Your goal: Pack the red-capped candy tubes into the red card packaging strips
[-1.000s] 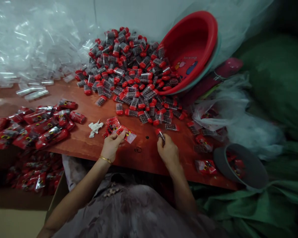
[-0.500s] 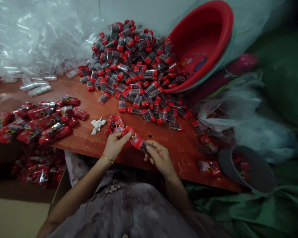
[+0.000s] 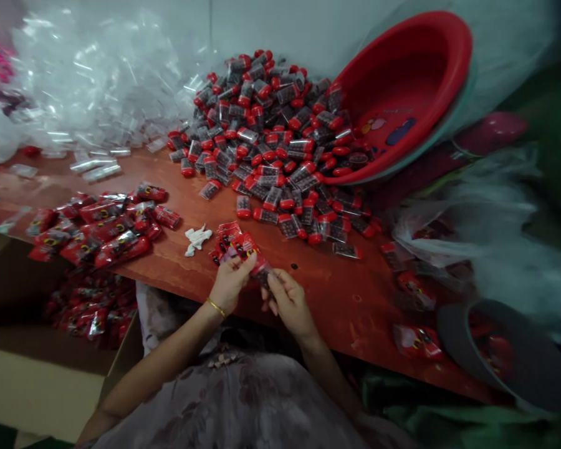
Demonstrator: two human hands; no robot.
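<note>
My left hand [image 3: 231, 285] pinches a small red printed packet [image 3: 249, 251] at the near edge of the red-brown table [image 3: 336, 293]. My right hand [image 3: 285, 299] is closed on the packet's other end, where a small red-capped vial [image 3: 264, 272] sits half inside it. Both hands meet just above the table edge. A little stack of flat red packets [image 3: 225, 236] lies right behind my left hand. A big heap of red-capped clear vials [image 3: 271, 137] spills across the table from a tipped red basin [image 3: 402, 93].
Filled red packets [image 3: 103, 227] pile up on the left, with more in a cardboard box [image 3: 81, 308] below. Clear plastic sleeves [image 3: 93, 93] heap at the back left. A crumpled white scrap [image 3: 196, 239] lies nearby. At the right sit a grey bowl [image 3: 500, 355] and plastic bags.
My right hand brought a vial from the table over to the packet in my left hand, and the two hands have closed together. The view has shifted right.
</note>
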